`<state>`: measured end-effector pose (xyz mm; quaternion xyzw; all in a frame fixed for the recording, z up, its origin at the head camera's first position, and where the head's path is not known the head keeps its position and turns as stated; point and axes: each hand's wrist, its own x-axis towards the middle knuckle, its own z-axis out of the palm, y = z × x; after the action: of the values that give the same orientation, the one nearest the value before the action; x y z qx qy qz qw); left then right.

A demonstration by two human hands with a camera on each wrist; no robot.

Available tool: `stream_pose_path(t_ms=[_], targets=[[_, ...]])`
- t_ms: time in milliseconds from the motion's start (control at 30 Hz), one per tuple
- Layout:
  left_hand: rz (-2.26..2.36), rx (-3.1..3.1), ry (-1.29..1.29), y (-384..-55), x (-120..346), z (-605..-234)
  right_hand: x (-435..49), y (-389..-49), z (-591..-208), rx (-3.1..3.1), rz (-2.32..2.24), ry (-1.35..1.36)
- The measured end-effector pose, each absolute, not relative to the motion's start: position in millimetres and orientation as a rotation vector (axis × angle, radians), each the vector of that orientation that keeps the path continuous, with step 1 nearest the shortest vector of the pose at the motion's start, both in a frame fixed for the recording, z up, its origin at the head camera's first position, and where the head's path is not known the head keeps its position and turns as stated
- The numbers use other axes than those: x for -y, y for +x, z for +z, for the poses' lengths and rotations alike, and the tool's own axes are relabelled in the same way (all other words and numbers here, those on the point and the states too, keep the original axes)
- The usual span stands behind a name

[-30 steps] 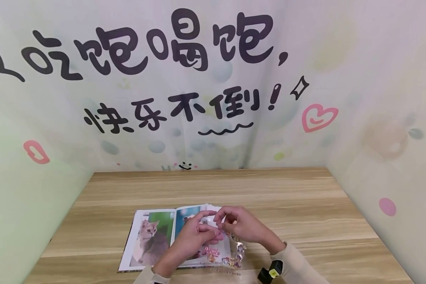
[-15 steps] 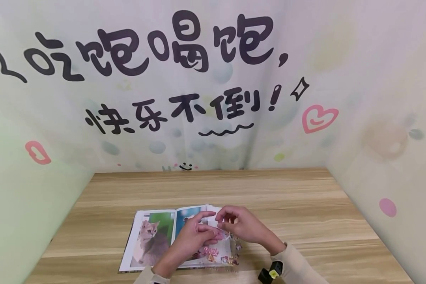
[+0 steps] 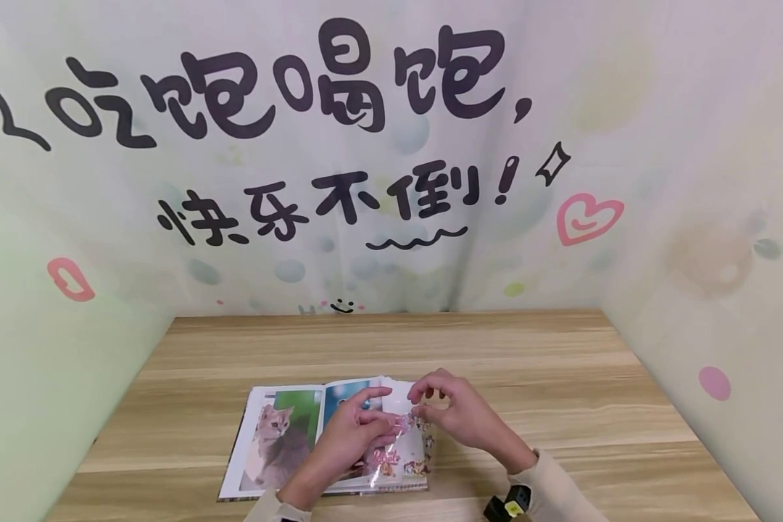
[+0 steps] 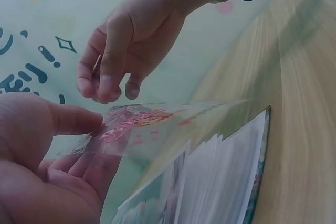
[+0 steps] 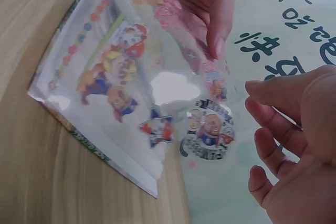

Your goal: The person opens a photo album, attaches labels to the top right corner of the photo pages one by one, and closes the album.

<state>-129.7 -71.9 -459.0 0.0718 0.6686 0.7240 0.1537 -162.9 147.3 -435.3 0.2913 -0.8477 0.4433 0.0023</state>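
Note:
My left hand (image 3: 349, 435) pinches a clear sticker sheet (image 4: 142, 121) between thumb and fingers. On the sheet, pink lettering and small cartoon dog stickers (image 5: 211, 129) show in the right wrist view. It is held over the right page of an open photo album (image 3: 236, 460). To the right of the sheet's edge is my right hand (image 3: 460, 413), its fingers loosely bent. The right wrist view shows its thumb and index finger (image 5: 273, 116) close to each other beside the sheet, with nothing visible between them.
The album lies on a wooden table (image 3: 528, 362), with a cat photo (image 3: 275, 442) on its left page and a blue-toned picture (image 3: 342, 395) on its right. A printed curtain (image 3: 378, 275) hangs behind the table.
My right hand has moved a little right, away from the left hand. The sticker sheet has shifted and its right edge now lies further left. The left hand stays nearly in place.

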Motion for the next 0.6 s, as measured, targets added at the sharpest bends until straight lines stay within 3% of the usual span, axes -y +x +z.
stream_pose_path(t_ms=[600], targets=[[2.09,-1.856,0.215,-131.5,72.2,-460.5,-142.5,-160.3,-445.2,2.672,1.346,0.964]])
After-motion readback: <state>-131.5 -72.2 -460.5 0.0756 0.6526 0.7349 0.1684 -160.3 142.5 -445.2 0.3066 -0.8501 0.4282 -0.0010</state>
